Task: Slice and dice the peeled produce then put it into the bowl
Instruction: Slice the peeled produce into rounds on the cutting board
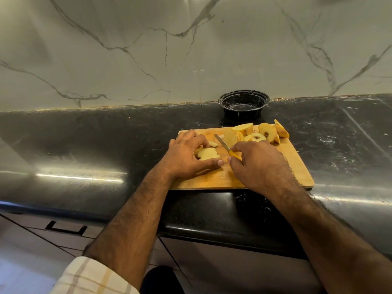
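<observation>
Forearms reach in from the near edge, a checked sleeve (pixel 93 276) rolled back on the left one. Left hand (pixel 186 154) arches over a stack of pale slices (pixel 207 154), fingers curled behind the stack and thumb lying along its near side, so the stack is held fast on the board (pixel 297 164). Right hand (pixel 257 162) is closed round the yellow handle of the knife (pixel 224 146); the blade points away and to the left, just beside the stack, and whether its edge touches the board cannot be told.

The step in hand appears to be dicing: the stacked slices are to be cut into strips, then crosswise. To do it well, the left fingertips should stay tucked behind the knuckles, the knuckles guiding the flat of the blade, and the thumb should draw back out of the blade's path. The slices are likely damp and may slide on one another, so steady downward pressure and short strokes suit best. A small chip (pixel 212 144) lies between stack and blade and should be gathered later.

More cut pieces (pixel 257 132), some showing dark seed hollows, are heaped at the board's far right corner, awaiting the same treatment. Beyond them the black bowl (pixel 244 105) stands on the dark counter (pixel 84 134), against the marble wall (pixel 127 49), and seems to hold no produce yet. By that reckoning the task is near its middle.
</observation>
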`<state>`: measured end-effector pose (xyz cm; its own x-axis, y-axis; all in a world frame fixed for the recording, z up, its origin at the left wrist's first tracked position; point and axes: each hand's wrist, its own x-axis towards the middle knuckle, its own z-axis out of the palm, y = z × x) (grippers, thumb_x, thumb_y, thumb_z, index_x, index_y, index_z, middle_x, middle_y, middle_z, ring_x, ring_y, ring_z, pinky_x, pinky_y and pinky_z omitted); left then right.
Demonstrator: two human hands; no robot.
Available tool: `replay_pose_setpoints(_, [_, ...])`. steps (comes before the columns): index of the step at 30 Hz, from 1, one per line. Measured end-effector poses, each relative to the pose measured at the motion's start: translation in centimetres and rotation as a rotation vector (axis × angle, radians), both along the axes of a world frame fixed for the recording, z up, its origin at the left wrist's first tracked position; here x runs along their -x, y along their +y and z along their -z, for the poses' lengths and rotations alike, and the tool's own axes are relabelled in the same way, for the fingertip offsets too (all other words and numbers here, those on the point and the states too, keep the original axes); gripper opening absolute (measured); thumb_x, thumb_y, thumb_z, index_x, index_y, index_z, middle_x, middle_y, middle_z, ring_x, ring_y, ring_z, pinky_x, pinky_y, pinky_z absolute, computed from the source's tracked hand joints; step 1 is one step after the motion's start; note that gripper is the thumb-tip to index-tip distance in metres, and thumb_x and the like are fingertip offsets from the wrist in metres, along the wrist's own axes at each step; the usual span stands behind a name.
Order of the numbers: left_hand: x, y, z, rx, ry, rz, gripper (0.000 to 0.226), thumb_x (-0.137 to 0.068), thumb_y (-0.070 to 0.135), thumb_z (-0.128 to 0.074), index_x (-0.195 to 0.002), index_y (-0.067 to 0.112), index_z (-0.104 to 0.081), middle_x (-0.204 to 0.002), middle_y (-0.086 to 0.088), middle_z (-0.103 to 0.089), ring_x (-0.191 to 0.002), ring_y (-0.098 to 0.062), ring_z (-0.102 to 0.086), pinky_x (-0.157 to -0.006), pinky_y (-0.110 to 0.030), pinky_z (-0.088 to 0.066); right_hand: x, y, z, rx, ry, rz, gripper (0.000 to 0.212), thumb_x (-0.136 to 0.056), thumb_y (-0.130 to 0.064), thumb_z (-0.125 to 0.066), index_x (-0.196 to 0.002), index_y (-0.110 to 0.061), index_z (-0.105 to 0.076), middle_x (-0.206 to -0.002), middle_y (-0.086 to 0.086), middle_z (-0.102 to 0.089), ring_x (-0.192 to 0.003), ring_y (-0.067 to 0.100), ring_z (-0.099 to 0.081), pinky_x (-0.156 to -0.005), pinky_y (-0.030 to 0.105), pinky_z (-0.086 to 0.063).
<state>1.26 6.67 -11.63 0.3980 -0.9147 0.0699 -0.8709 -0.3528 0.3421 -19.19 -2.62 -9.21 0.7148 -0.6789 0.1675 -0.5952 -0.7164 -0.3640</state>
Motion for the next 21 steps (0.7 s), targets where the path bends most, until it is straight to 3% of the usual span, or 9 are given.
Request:
replay_pose_setpoints(3, [-0.1,0.8,-0.2,0.037,0.094,0.005,0.071,-0.071,0.083,-0.073,-0.128,0.043,-0.055,-0.141,0.017,-0.043,-0.138,-0.013,-0.037,-0.121,-0.057,-0.027,0.0,-0.1,0.0,-0.002,-0.002,0.002,0.043,-0.101,-0.050,-0.055,-0.140,-0.034,-0.059,-0.095,-0.008,-0.065,-0.092,0.013,-0.060,-0.067,0.030,-0.050])
replay_pose_setpoints(7, [-0.9,2.1,-0.2,0.087,0.183,-0.013,0.062,-0.075,0.063,-0.086,-0.125,0.041,-0.057,-0.121,0.026,-0.046,-0.122,-0.009,-0.047,-0.115,-0.055,-0.037,-0.1,0.0,0.1,0.001,-0.003,0.005,0.043,-0.101,-0.050,-0.055,-0.141,-0.034,-0.058,-0.090,-0.010,-0.062,-0.089,0.012,-0.060,-0.066,0.030,-0.049])
replay_pose_setpoints(11, [-0.8,2.4,-0.1,0.193,0.252,0.008,0.061,-0.076,0.052,-0.090,-0.126,0.037,-0.057,-0.111,0.017,-0.060,-0.107,-0.006,-0.056,-0.107,-0.052,-0.048,-0.1,0.0,0.1,0.007,0.002,0.007,0.042,-0.101,-0.050,-0.055,-0.139,-0.033,-0.060,-0.086,-0.010,-0.060,-0.085,0.011,-0.059,-0.063,0.029,-0.047])
replay_pose_setpoints(16, [-0.1,2.1,-0.2,0.206,0.300,0.024,0.068,-0.077,0.053,-0.088,-0.133,0.034,-0.055,-0.110,0.012,-0.063,-0.105,-0.008,-0.061,-0.098,-0.036,-0.053,-0.2,0.1,-0.1,-0.011,0.047,0.024,0.038,-0.102,-0.047,-0.055,-0.136,-0.031,-0.061,-0.086,-0.011,-0.055,-0.084,0.011,-0.056,-0.064,0.030,-0.045])
replay_pose_setpoints(21, [-1.3,0.9,-1.4,0.244,0.299,-0.019,0.032,-0.102,0.033,-0.067,-0.134,0.031,-0.061,-0.113,0.010,-0.062,-0.100,-0.008,-0.061,-0.078,-0.023,-0.049,-0.1,0.0,0.1,-0.024,0.065,0.038,0.033,-0.101,-0.045,-0.056,-0.130,-0.030,-0.063,-0.088,-0.010,-0.056,-0.084,0.011,-0.057,-0.068,0.032,-0.047])
